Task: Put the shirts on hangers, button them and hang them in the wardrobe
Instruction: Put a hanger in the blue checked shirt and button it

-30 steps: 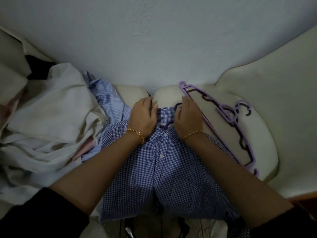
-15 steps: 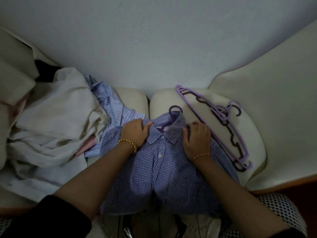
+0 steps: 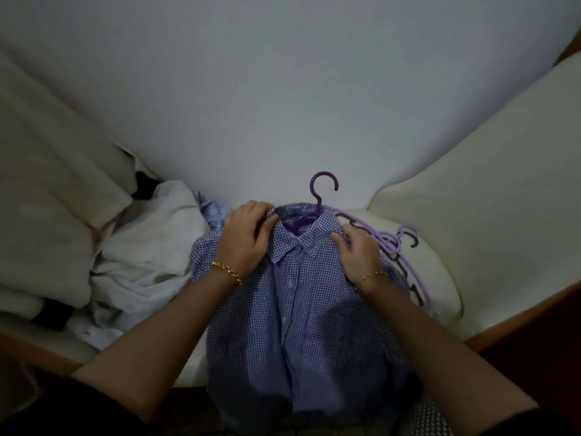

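A blue checked shirt [image 3: 301, 313] hangs on a dark purple hanger [image 3: 319, 196], whose hook sticks up above the collar. My left hand [image 3: 248, 239] grips the shirt at its left shoulder beside the collar. On the other side, my right hand [image 3: 358, 251] holds the right shoulder. The shirt's front is closed down the button line and drapes toward me over the sofa seat.
Several light purple hangers [image 3: 393, 247] lie on the cream sofa cushion [image 3: 440, 278] to the right. A pile of white and striped clothes [image 3: 147, 256] sits at the left. A plain wall [image 3: 283, 89] rises behind, and a wooden sofa edge [image 3: 515, 319] runs at the right.
Both hands moved from the collar to the shoulders and lifted the shirt on its hanger. The hook now stands free above the collar. The view has tilted up.
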